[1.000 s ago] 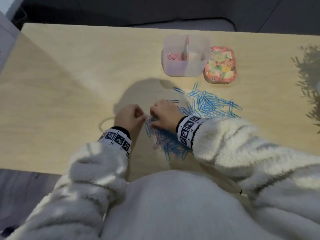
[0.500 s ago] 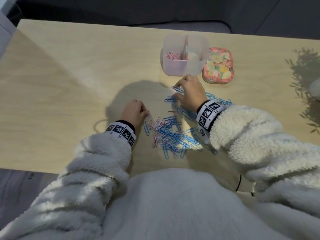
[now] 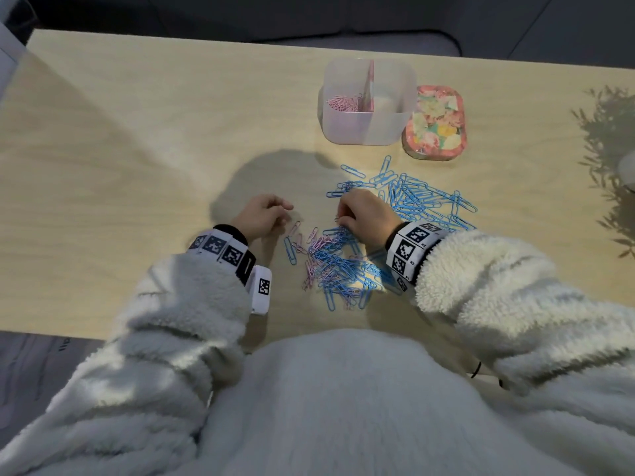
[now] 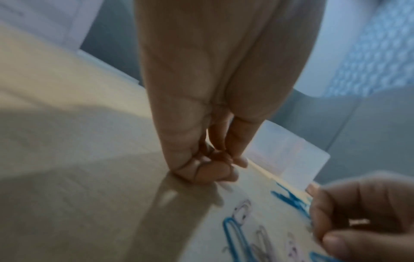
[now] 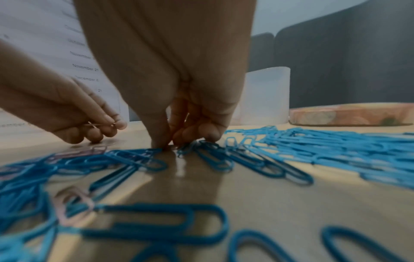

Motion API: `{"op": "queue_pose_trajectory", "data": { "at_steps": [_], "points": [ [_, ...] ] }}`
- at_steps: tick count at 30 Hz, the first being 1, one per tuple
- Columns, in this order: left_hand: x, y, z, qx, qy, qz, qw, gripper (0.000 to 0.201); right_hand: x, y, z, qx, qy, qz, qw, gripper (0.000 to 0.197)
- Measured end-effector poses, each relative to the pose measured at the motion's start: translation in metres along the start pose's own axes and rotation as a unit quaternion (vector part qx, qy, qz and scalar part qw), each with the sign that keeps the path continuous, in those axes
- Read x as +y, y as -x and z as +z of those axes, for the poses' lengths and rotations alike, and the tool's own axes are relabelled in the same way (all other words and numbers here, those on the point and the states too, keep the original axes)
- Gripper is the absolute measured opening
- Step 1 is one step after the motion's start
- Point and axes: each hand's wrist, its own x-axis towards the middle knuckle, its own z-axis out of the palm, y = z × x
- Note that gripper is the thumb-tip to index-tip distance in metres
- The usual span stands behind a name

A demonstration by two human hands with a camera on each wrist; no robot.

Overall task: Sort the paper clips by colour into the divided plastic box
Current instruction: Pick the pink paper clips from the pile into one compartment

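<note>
The divided plastic box [image 3: 364, 130] stands at the table's far side, with pink clips [image 3: 342, 103] in its left compartment. Loose blue clips [image 3: 422, 197] spread below it. A mixed pile of blue and pink clips [image 3: 330, 262] lies nearer me. My left hand [image 3: 283, 214] rests left of that pile, its fingers curled; in the right wrist view the left hand [image 5: 112, 124] pinches a thin pink clip [image 5: 98, 125]. At the pile's far edge my right hand [image 3: 340, 219] has thumb and fingertips [image 5: 161, 141] drawn together on a blue clip [image 5: 186, 148] on the tabletop.
A floral lid [image 3: 434, 121] lies right of the box. The wooden table [image 3: 137, 149] stretches bare to the left. Plant shadows fall on its right end. A grey sofa runs behind the far edge.
My right hand reached out to the blue clips near the box, then came back to the far edge of the mixed pile. The left hand barely moved.
</note>
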Motion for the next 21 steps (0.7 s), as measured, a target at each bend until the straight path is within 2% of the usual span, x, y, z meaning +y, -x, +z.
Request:
{"op": "queue_pose_trajectory", "data": {
  "at_steps": [3, 6, 9, 12, 15, 21],
  "points": [
    [0.002, 0.002, -0.001, -0.007, 0.062, -0.039, 0.997, 0.029, -0.004, -0.003, -0.002, -0.024, 0.020, -0.002, 1.000, 0.006],
    [0.000, 0.008, 0.004, 0.019, -0.091, 0.021, 0.995, 0.015, -0.004, -0.005, 0.000, -0.012, 0.029, -0.007, 0.999, 0.011],
    [-0.013, 0.013, 0.014, 0.067, -0.231, 0.067, 0.968, 0.019, -0.010, -0.005, -0.001, 0.010, -0.006, -0.042, 0.999, 0.027],
    [-0.020, 0.015, 0.020, 0.115, -0.255, 0.104, 0.955, 0.016, -0.024, -0.004, 0.002, -0.030, 0.013, -0.094, 0.995, 0.025],
    [-0.016, 0.014, 0.020, 0.106, -0.277, 0.114, 0.948, 0.015, -0.034, -0.005, 0.008, -0.067, 0.099, -0.136, 0.983, 0.021],
    [-0.012, 0.014, 0.014, 0.089, -0.289, 0.125, 0.945, 0.013, -0.031, -0.003, 0.008, -0.074, 0.185, -0.178, 0.964, 0.015]
  ]
}}
